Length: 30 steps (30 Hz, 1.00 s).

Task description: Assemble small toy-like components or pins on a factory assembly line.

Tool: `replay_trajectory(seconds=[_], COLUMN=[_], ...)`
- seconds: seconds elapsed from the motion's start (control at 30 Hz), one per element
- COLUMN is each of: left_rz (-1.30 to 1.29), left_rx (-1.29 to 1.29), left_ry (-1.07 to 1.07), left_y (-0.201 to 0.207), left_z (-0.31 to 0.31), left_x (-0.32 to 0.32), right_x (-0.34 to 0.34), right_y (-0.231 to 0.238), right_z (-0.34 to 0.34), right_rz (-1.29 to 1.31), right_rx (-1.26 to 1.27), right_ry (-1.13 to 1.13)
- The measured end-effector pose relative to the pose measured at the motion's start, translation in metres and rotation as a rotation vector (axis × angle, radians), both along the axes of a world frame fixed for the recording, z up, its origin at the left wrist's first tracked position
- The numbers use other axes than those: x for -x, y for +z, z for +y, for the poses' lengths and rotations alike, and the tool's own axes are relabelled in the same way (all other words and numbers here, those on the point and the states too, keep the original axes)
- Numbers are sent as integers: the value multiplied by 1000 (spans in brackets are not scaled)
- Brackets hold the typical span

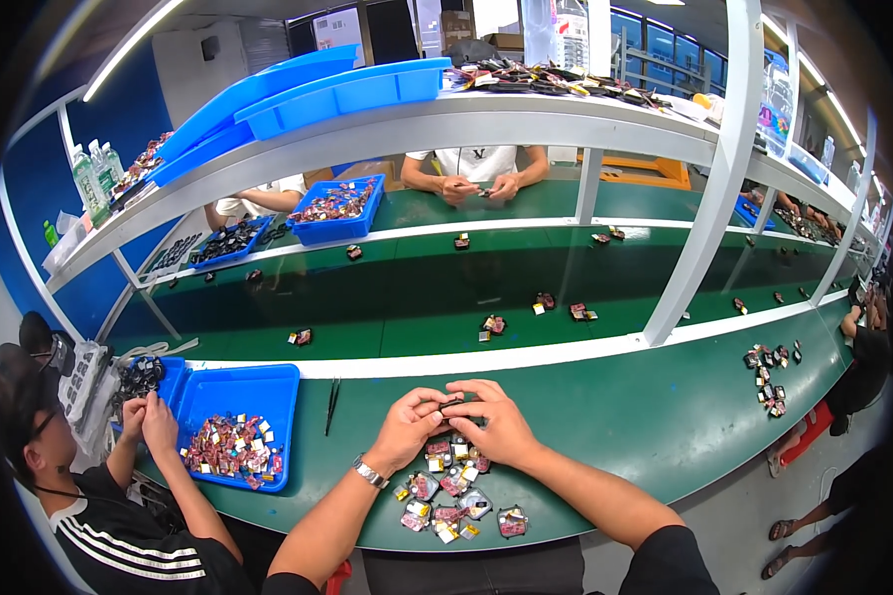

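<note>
Sitting between both hands (407,428) (498,428): a dark part (450,404).

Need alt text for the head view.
A person's left hand and right hand hold a small dark part near loose electronic assemblies on a green workbench. Tweezers and a blue tray of small components lie to the left.

bright overhead tube lights (132,50), fisheye-bent edges, black corners
</note>
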<state>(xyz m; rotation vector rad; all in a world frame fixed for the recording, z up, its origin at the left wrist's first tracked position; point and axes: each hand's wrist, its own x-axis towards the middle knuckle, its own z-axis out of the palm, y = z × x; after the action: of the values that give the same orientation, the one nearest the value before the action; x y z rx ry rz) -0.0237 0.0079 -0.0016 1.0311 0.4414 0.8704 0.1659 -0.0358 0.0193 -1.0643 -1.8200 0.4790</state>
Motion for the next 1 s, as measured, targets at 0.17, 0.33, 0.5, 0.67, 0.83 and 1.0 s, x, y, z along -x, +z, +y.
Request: replay_trajectory(seconds=[0.17,0.33,0.5,0.67,0.83,1.0], left_rz=[16,-13,11,-9,-6,12], left_rx=[-15,-17,-52,-2,5,26], left_ry=[22,4,56,52,38,44], left_y=[-4,-8,-1,-2,0,0], left_z=[3,3,-1,0,-1,-1], left_x=[2,0,-3,-5,-5,-3], right_x=[3,0,3,3,3,8], right_y=[4,2,-2,6,4,5], right_z=[-2,0,0,-1,2,1], right_rz=[2,25,2,-18,-77,-106], right_rx=[-30,-12,-50,-160,-317,-347], right_ry=[-19,-14,1,-73,-132,-140])
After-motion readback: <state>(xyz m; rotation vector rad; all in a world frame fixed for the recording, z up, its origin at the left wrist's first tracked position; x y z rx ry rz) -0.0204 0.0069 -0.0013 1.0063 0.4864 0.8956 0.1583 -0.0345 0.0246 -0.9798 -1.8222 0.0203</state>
